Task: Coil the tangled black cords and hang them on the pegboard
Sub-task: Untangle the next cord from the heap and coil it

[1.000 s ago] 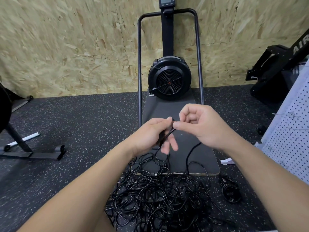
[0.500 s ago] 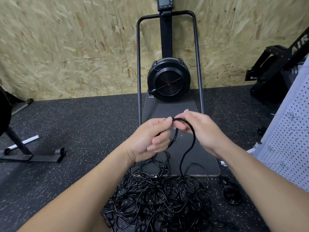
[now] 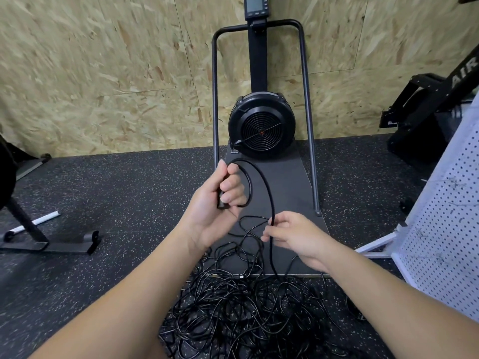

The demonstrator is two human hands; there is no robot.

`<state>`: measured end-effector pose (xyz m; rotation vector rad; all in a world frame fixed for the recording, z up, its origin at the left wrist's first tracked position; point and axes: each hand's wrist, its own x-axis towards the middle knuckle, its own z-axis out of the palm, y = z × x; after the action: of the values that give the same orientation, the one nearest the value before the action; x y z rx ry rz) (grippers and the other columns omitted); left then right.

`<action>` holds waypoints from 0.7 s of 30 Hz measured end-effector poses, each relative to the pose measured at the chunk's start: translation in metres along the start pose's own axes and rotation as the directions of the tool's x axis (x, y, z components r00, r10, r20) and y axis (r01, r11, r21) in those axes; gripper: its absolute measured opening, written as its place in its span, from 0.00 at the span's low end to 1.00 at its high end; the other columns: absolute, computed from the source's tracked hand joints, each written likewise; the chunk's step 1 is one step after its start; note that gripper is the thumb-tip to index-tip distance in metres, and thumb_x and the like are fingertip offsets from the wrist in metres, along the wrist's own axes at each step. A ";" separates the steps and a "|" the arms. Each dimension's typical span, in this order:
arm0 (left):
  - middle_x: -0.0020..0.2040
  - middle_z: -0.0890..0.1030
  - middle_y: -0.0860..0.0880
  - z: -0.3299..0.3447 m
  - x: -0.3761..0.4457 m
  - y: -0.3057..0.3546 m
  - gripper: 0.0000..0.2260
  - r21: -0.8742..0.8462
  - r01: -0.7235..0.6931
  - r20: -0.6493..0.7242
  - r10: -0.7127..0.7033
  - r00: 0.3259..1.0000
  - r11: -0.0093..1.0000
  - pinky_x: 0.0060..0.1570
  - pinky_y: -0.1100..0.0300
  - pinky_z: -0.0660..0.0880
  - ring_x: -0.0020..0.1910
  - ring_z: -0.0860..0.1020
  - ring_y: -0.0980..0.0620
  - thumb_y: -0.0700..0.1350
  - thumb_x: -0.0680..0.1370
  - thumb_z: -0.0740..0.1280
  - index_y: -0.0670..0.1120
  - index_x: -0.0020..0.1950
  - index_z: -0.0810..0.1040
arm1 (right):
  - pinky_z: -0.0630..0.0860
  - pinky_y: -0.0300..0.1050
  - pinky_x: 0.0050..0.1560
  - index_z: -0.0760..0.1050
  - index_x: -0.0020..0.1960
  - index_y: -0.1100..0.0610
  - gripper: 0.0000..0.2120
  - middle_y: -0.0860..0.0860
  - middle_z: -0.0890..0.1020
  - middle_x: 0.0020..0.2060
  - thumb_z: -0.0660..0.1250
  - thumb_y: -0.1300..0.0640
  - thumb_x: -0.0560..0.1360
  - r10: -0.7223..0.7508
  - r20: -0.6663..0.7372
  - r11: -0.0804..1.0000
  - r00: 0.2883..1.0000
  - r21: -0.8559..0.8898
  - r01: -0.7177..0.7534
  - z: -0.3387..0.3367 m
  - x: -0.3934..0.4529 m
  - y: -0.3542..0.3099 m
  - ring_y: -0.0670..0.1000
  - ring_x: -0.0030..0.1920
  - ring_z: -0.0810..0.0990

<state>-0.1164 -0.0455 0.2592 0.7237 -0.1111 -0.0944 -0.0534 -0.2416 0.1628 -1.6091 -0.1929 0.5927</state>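
Head view: your left hand (image 3: 217, 203) is raised over the machine's platform (image 3: 285, 182), fingers curled round one end of a black cord (image 3: 269, 193) so that a small loop stands out to the right of the fist. From the top of that hand the cord arches up and right, then drops straight down to your right hand (image 3: 298, 237), which sits lower and nearer, pinching the cord between thumb and fingertips. Below that pinch the cord runs down into the pile (image 3: 246, 307), a thick tangle of black cords lying on the speckled floor (image 3: 116, 198) between your forearms, its far edge spilling onto the near end of the platform. The pegboard (image 3: 445, 229), white and perforated, stands at the right edge, leaning, near the pile but apart from it. On the far end of the platform sits a round black fan housing (image 3: 261, 125) inside a tall tube frame (image 3: 307, 99), against a chipboard wall (image 3: 103, 73). A black stand (image 3: 33, 239) rests on the floor at the left.
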 end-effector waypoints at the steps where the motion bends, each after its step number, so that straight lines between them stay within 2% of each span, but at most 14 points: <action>1: 0.33 0.68 0.56 -0.002 0.000 0.002 0.14 -0.020 -0.004 -0.008 0.004 1.000 1.000 0.30 0.64 0.68 0.27 0.67 0.59 0.54 0.90 0.59 0.49 0.51 0.76 | 0.83 0.56 0.67 0.78 0.65 0.64 0.12 0.58 0.90 0.51 0.74 0.61 0.83 0.022 -0.039 0.997 0.999 0.078 -0.019 0.000 0.001 -0.001 0.58 0.57 0.90; 3: 0.35 0.69 0.56 -0.007 0.001 0.006 0.14 -0.038 -0.012 -0.020 0.012 1.000 0.999 0.32 0.64 0.69 0.30 0.68 0.59 0.54 0.90 0.59 0.49 0.51 0.76 | 0.86 0.49 0.57 0.82 0.61 0.65 0.09 0.58 0.89 0.49 0.74 0.61 0.83 0.026 -0.114 0.991 0.993 0.134 -0.010 -0.001 0.001 -0.007 0.54 0.48 0.89; 4: 0.36 0.69 0.56 -0.009 0.001 0.008 0.14 -0.031 -0.017 -0.033 0.016 0.999 0.999 0.34 0.64 0.70 0.31 0.68 0.58 0.54 0.90 0.60 0.49 0.51 0.76 | 0.84 0.46 0.50 0.83 0.58 0.64 0.07 0.58 0.89 0.48 0.74 0.60 0.83 0.006 -0.149 0.995 0.989 0.104 0.010 -0.002 0.000 -0.010 0.52 0.43 0.86; 5: 0.38 0.70 0.56 -0.012 0.001 0.009 0.13 -0.014 -0.024 -0.055 0.023 0.998 1.000 0.35 0.64 0.70 0.32 0.68 0.58 0.54 0.90 0.60 0.49 0.51 0.76 | 0.81 0.45 0.45 0.85 0.55 0.63 0.06 0.57 0.89 0.47 0.74 0.59 0.83 -0.031 -0.184 0.999 0.982 0.028 0.036 -0.003 -0.002 -0.013 0.50 0.40 0.83; 7: 0.41 0.72 0.54 -0.016 0.002 0.010 0.13 0.014 -0.037 -0.117 0.038 0.992 0.999 0.38 0.65 0.74 0.35 0.72 0.57 0.54 0.89 0.62 0.49 0.51 0.77 | 0.77 0.43 0.41 0.86 0.48 0.57 0.07 0.51 0.90 0.42 0.73 0.56 0.83 -0.169 -0.227 0.958 0.959 -0.267 0.105 -0.003 -0.007 -0.019 0.47 0.36 0.81; 9: 0.44 0.78 0.52 -0.016 0.001 0.011 0.13 0.029 -0.068 -0.177 0.072 0.982 0.997 0.42 0.65 0.79 0.40 0.78 0.55 0.54 0.89 0.63 0.48 0.51 0.79 | 0.76 0.45 0.41 0.83 0.43 0.50 0.11 0.46 0.87 0.37 0.69 0.54 0.84 -0.343 -0.158 0.799 0.926 -0.567 0.199 -0.002 -0.015 -0.026 0.47 0.35 0.81; 12: 0.55 0.88 0.46 -0.015 0.001 0.014 0.15 0.053 -0.131 -0.264 0.140 0.954 0.990 0.48 0.60 0.85 0.51 0.88 0.51 0.53 0.90 0.61 0.46 0.52 0.80 | 0.79 0.54 0.44 0.78 0.43 0.48 0.13 0.46 0.83 0.35 0.63 0.50 0.86 -0.457 0.084 0.535 0.885 -0.769 0.349 0.004 -0.031 -0.039 0.50 0.38 0.80; 14: 0.63 0.87 0.41 -0.016 0.001 0.015 0.15 0.069 -0.141 -0.261 0.154 0.953 0.988 0.52 0.58 0.86 0.60 0.88 0.46 0.53 0.90 0.59 0.45 0.54 0.79 | 0.78 0.57 0.47 0.76 0.47 0.47 0.15 0.45 0.81 0.37 0.57 0.45 0.87 -0.448 0.221 0.368 0.866 -0.837 0.404 0.010 -0.043 -0.049 0.52 0.41 0.79; 16: 0.67 0.85 0.37 -0.016 0.001 0.013 0.15 0.091 -0.140 -0.248 0.159 0.956 0.986 0.55 0.56 0.86 0.65 0.86 0.42 0.52 0.91 0.59 0.44 0.55 0.78 | 0.78 0.58 0.49 0.74 0.49 0.46 0.19 0.44 0.81 0.41 0.49 0.39 0.86 -0.488 0.309 0.229 0.817 -0.857 0.461 0.018 -0.053 -0.057 0.53 0.44 0.80; 18: 0.68 0.84 0.35 -0.013 0.000 0.010 0.15 0.129 -0.131 -0.232 0.158 0.960 0.983 0.56 0.55 0.85 0.66 0.85 0.40 0.52 0.91 0.58 0.42 0.59 0.77 | 0.78 0.58 0.49 0.74 0.49 0.47 0.19 0.43 0.81 0.41 0.49 0.39 0.86 -0.557 0.347 0.243 0.755 -0.801 0.547 0.022 -0.059 -0.065 0.52 0.44 0.79; 21: 0.66 0.85 0.34 -0.002 -0.004 0.004 0.18 0.330 -0.079 -0.174 0.142 0.974 0.941 0.54 0.55 0.85 0.62 0.87 0.41 0.50 0.92 0.56 0.38 0.67 0.77 | 0.79 0.56 0.49 0.81 0.49 0.49 0.16 0.43 0.83 0.43 0.61 0.43 0.87 -0.664 0.348 0.303 0.662 -0.684 0.663 0.022 -0.064 -0.075 0.49 0.45 0.82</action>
<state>-0.1197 -0.0409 0.2599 1.0470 0.0226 0.1065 -0.1015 -0.2411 0.2515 -2.1231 -1.2279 -0.2428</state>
